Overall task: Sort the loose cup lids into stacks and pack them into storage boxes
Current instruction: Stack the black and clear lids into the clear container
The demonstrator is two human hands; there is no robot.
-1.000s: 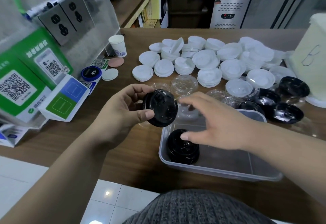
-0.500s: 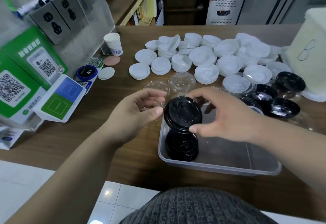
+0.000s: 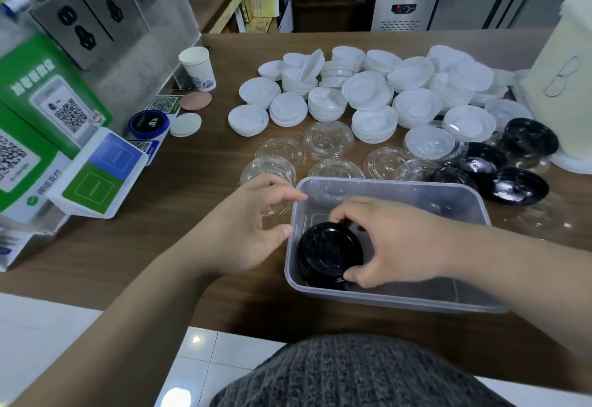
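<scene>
While left hand hovers, right hand grips black lids — in storage box.

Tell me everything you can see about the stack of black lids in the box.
The lid stack is a short pile of round, glossy black lids, seemingly thin plastic, nested tops up. It stands upright in the near left corner of the clear box. The right hand grips the top lid, thumb at its near edge, fingers over the far edge. The lid count cannot be told.
</scene>
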